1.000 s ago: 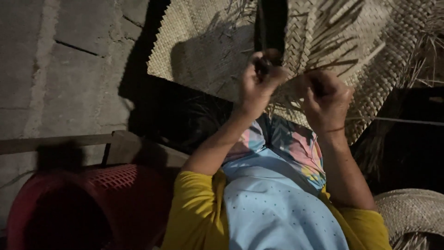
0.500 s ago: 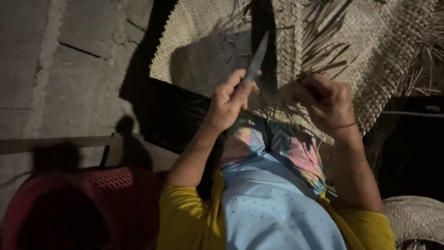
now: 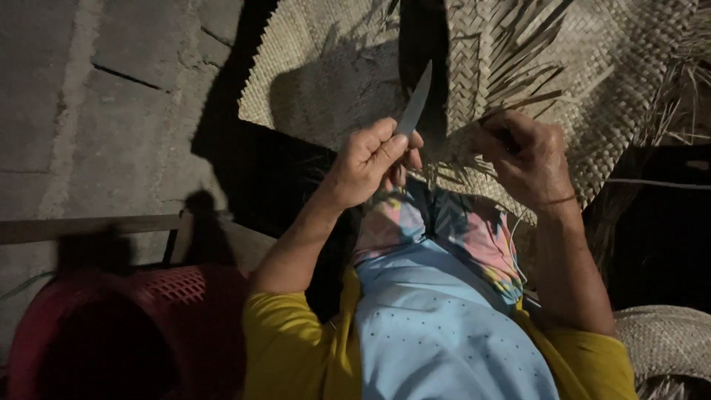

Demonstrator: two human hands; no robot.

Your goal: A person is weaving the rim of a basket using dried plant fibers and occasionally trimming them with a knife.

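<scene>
**Knife and mat edge held at the lap**

A red plastic basket (image 3: 111,333) is seen at lower left on the concrete floor (image 3: 89,111). The left hand (image 3: 366,163) is clenched around a knife (image 3: 413,104), blade pointed up and away. The right hand (image 3: 529,155) is curled closed, gripping loose strips at the near edge of the woven mat (image 3: 615,67) spread ahead.
</scene>
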